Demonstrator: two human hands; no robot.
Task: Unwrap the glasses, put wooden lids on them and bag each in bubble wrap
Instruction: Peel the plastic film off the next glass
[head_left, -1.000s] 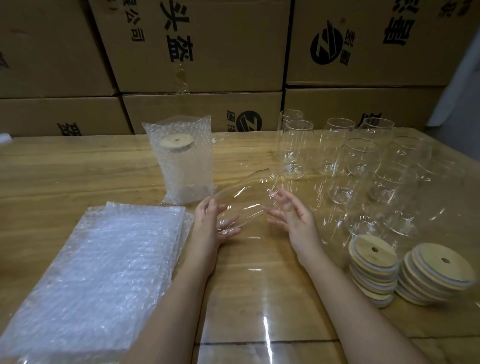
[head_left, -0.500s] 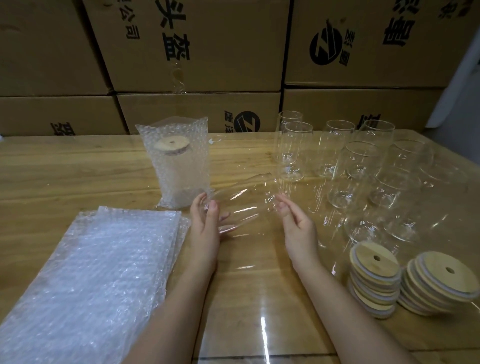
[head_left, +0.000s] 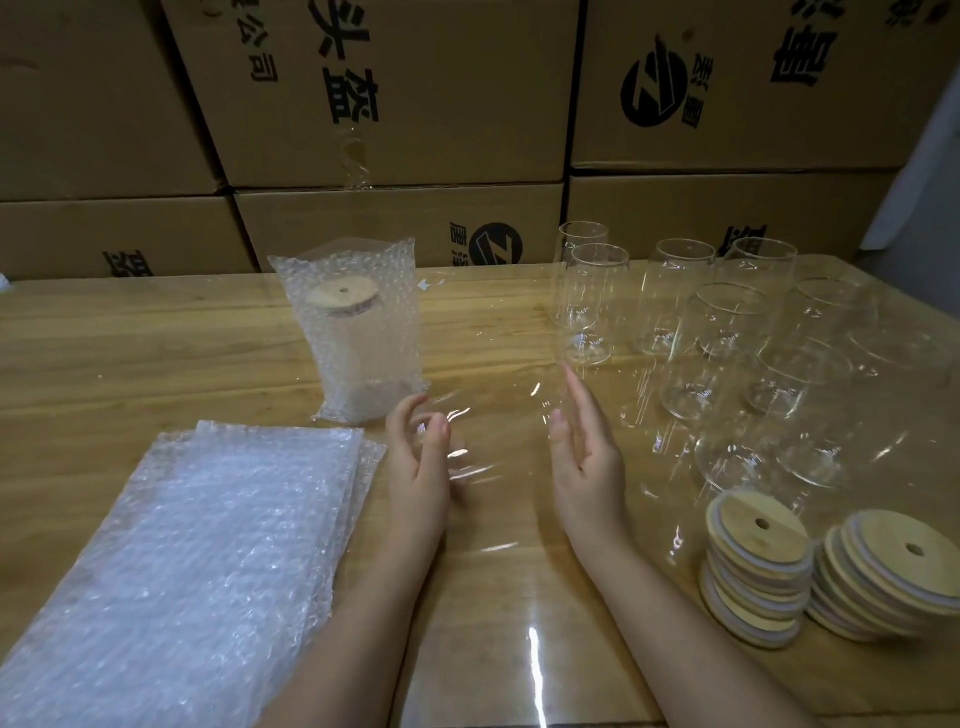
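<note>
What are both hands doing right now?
Left hand: grips the clear glass tumbler at one end.
Right hand: open, straight fingers against its other end.

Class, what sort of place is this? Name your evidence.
Probably a warehouse packing bench: stacked brown cardboard cartons behind, a pile of clear bubble-wrap bags, rows of clear glasses beside stacks of round wooden lids.

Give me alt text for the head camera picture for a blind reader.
Two hands hold a clear glass on its side over a wooden table, the left hand gripping one end, the right hand flat against the other. Nearby are bubble wrap bags, a bagged glass, empty glasses and wooden lids.
</note>
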